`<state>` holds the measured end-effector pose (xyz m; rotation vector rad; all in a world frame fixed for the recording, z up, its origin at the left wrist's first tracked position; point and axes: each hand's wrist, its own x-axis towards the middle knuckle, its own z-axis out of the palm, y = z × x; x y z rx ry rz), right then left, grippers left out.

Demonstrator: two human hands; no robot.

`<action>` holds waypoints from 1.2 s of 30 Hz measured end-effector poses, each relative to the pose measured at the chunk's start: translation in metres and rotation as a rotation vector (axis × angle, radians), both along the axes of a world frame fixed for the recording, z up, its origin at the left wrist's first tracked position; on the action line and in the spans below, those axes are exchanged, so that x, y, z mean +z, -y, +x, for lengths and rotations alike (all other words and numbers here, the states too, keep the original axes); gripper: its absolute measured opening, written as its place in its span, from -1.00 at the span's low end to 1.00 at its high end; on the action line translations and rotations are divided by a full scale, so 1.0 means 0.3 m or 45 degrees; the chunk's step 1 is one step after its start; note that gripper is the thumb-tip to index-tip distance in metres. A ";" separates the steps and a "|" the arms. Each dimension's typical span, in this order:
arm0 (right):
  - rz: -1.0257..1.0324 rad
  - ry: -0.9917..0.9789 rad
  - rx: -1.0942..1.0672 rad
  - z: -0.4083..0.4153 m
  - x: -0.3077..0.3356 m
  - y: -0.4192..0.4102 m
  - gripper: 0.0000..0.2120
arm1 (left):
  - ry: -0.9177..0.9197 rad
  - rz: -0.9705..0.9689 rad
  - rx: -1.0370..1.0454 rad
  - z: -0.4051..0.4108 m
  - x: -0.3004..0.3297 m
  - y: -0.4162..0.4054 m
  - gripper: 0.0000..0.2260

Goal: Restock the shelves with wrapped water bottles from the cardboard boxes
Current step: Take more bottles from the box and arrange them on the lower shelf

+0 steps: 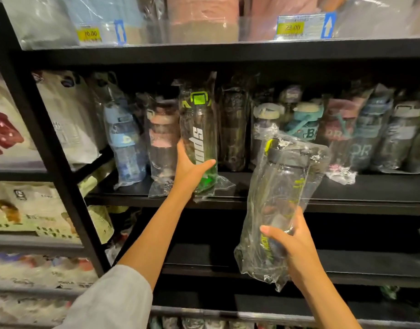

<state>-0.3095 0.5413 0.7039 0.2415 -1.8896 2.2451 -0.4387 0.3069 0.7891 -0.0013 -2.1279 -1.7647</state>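
Left hand (192, 166) grips the green bottle (199, 138) on the shelf (251, 198), right hand (296, 248) grasps a wrapped bottle (280, 198); slick wrap might slip.

Two hands are in view: left hand (190, 166) and right hand (292, 243), each holding one wrapped bottle, a green bottle (199, 138) and a clear bottle (279, 198). Two yellow price tags (89, 34) hang above the hands. The row of other wrapped bottles cannot be counted reliably.

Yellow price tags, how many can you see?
2. One yellow price tag reads 10.00, upper left on the top shelf; the other yellow price tag reads 23.00, upper right. Others may be out of frame.
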 end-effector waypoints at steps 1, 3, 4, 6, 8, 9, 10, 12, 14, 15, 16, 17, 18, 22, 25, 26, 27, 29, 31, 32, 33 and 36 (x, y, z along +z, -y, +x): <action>0.000 0.003 -0.002 -0.004 -0.001 -0.001 -0.23 | 0.014 -0.003 -0.003 -0.021 -0.005 0.003 -0.02; 0.005 -0.007 -0.008 -0.017 -0.003 -0.003 -0.25 | 0.064 -0.001 -0.019 -0.063 -0.016 0.012 0.00; 0.017 -0.015 -0.011 -0.025 -0.004 -0.005 -0.26 | 0.087 0.001 -0.024 -0.083 -0.021 0.014 0.03; 0.045 -0.021 0.000 -0.037 -0.006 -0.010 -0.28 | 0.104 0.001 -0.030 -0.118 -0.031 0.015 0.08; 0.045 0.000 0.016 -0.051 -0.012 -0.014 -0.31 | 0.098 0.002 -0.033 -0.138 -0.038 0.012 0.09; 0.047 0.008 0.021 -0.057 -0.014 -0.015 -0.31 | 0.101 0.003 -0.036 -0.143 -0.039 0.011 0.09; 0.050 0.004 0.027 -0.061 -0.016 -0.012 -0.30 | 0.106 0.003 -0.038 -0.149 -0.041 0.011 0.09; 0.050 -0.011 0.041 -0.072 -0.024 -0.009 -0.30 | 0.104 -0.008 -0.046 -0.158 -0.038 0.010 0.07; 0.034 -0.009 0.055 -0.078 -0.028 -0.003 -0.31 | 0.109 -0.020 -0.041 -0.165 -0.037 0.007 0.04; 0.036 -0.008 0.058 -0.081 -0.029 0.001 -0.30 | 0.115 -0.030 -0.034 -0.165 -0.036 0.005 0.04; 0.046 -0.012 0.057 -0.084 -0.031 0.004 -0.27 | 0.122 -0.039 -0.030 -0.163 -0.037 0.003 0.04; 0.061 -0.015 0.057 -0.085 -0.029 0.007 -0.26 | 0.128 -0.047 -0.027 -0.162 -0.039 0.002 0.06; 0.069 -0.019 0.056 -0.088 -0.027 0.011 -0.28 | 0.129 -0.054 -0.030 -0.163 -0.043 0.003 0.08; 0.020 -0.003 0.046 -0.101 -0.001 0.031 -0.36 | 0.097 -0.136 -0.026 -0.149 -0.036 0.010 0.15; -0.022 -0.041 0.039 -0.111 0.043 0.055 -0.43 | 0.059 -0.206 0.033 -0.120 -0.029 0.015 0.17; -0.036 -0.058 0.039 -0.119 0.062 0.060 -0.44 | 0.027 -0.225 0.056 -0.103 -0.034 0.019 0.16; -0.048 -0.076 0.036 -0.130 0.085 0.066 -0.43 | -0.013 -0.250 0.076 -0.082 -0.045 0.026 0.14; -0.060 -0.132 0.013 -0.156 0.139 0.084 -0.36 | -0.093 -0.342 0.101 -0.028 -0.080 0.048 0.08; -0.057 -0.190 -0.029 -0.195 0.191 0.101 -0.36 | -0.100 -0.507 0.123 0.021 -0.122 0.083 -0.04; -0.054 -0.202 -0.058 -0.223 0.214 0.107 -0.38 | -0.084 -0.627 0.138 0.041 -0.143 0.105 -0.11; -0.035 -0.210 -0.085 -0.251 0.235 0.112 -0.38 | -0.067 -0.762 0.151 0.054 -0.167 0.129 -0.17; 0.094 -0.183 -0.142 -0.337 0.286 0.134 -0.28 | -0.074 -1.097 0.099 0.086 -0.218 0.191 -0.30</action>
